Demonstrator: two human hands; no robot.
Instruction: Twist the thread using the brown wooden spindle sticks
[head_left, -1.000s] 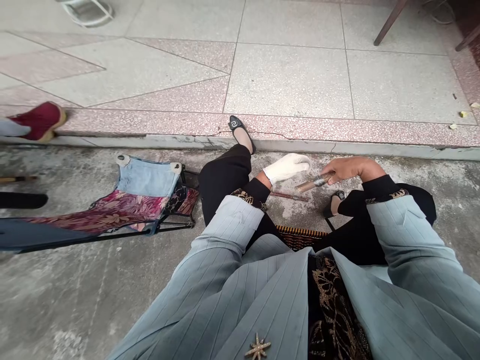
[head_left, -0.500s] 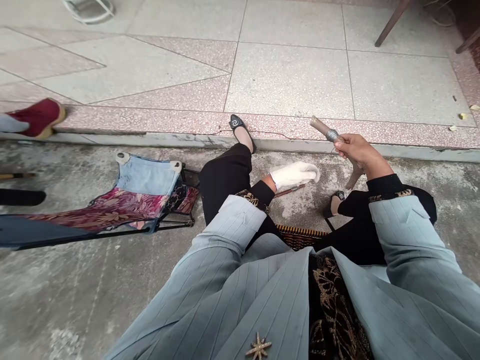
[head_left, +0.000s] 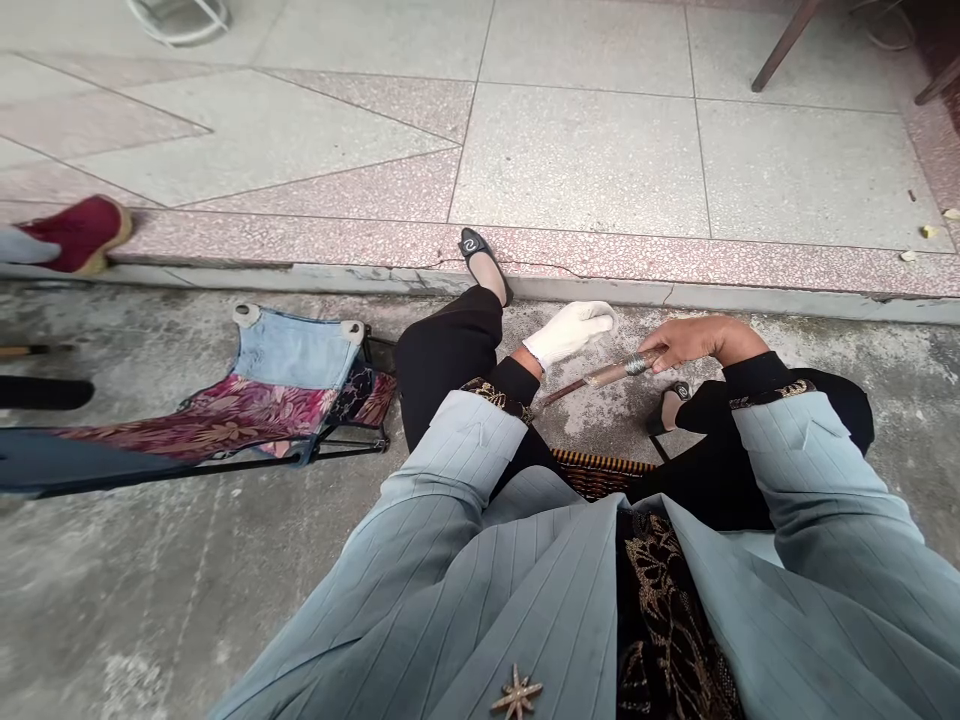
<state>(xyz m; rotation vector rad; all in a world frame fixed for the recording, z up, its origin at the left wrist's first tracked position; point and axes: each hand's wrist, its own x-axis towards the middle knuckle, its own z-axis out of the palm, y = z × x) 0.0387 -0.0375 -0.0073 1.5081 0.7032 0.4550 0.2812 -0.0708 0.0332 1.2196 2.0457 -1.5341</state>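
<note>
My left hand (head_left: 574, 332) wears a white knitted glove. Its fingers are pressed together and curled, and I cannot make out what they hold, if anything. Bare, my right hand (head_left: 694, 342) grips a wooden stick (head_left: 607, 374) with silvery wire (head_left: 635, 364) wound round it. The stick points left and slightly down, and its rear part is hidden behind the hand. Beyond its tip a thin reddish-brown rod (head_left: 564, 391) runs on towards my left cuff, below the glove. Whether the rod touches the stick or the ground I cannot tell.
A folding chair (head_left: 225, 415) of blue and flowered cloth stands on the concrete at left. A tiled step (head_left: 585, 170) crosses ahead of my feet. A person's red shoe (head_left: 82, 232) rests at its left edge. Between my legs shows a woven wicker edge (head_left: 604, 470).
My right hand has come down and turned, bringing the wire-wound stick from raised to nearly level, pointing left. My gloved left hand has shifted slightly left and up.
</note>
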